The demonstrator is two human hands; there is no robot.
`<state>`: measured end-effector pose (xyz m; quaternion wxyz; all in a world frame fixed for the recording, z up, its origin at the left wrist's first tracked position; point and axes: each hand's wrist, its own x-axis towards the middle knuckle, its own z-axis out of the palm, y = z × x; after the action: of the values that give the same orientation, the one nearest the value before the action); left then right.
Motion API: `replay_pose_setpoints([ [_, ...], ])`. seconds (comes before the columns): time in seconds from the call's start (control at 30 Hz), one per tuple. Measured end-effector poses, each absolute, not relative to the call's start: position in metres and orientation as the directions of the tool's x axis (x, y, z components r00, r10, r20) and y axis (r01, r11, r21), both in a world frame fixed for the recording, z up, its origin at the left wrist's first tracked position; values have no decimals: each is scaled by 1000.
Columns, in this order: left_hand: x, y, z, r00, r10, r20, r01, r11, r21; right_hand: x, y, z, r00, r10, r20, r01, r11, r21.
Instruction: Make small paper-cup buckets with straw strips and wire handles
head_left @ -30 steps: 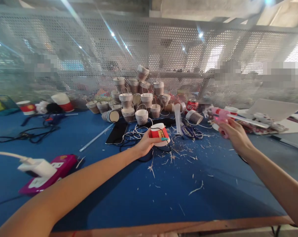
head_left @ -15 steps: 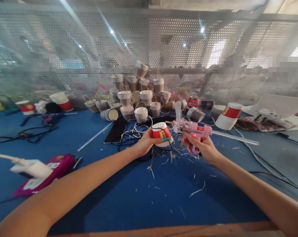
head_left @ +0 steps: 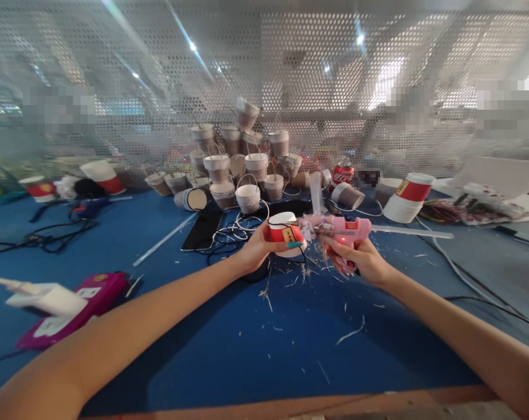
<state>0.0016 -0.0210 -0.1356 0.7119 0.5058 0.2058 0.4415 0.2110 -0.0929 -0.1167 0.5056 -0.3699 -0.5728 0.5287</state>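
Note:
My left hand [head_left: 256, 249] grips a red and white paper cup [head_left: 286, 234], turned upside down, low over the blue tabletop [head_left: 229, 356]. A dark cord crosses the cup's side. In my right hand [head_left: 359, 256] is a pink hot glue gun [head_left: 345, 230], its small light glowing orange. A clear glue stick [head_left: 411, 231] sticks out of its back end. The gun's nozzle end reaches the cup's upper right side; whether it touches cannot be made out. Thin strands and scraps hang about the front of the gun.
Small bucket-like cups with handles [head_left: 221, 166] are piled at the back. A phone [head_left: 202, 230], tangled cables [head_left: 229, 236] and another glue stick [head_left: 163, 239] lie to the left. Further left is a purple power strip [head_left: 78, 309]. Stacked paper cups [head_left: 409, 198] and a red can [head_left: 342, 175] stand right.
The glue gun has moved slightly left, bringing its nozzle end up to the cup. My left hand keeps its hold on the cup. The whole view has shifted a little.

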Motion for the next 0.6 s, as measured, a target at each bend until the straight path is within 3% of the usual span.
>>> replay_pose_setpoints([
  [0.6, 1, -20, -136, 522, 832, 188, -428, 65, 901, 212, -90, -121, -219, 952, 213, -110, 193, -975],
])
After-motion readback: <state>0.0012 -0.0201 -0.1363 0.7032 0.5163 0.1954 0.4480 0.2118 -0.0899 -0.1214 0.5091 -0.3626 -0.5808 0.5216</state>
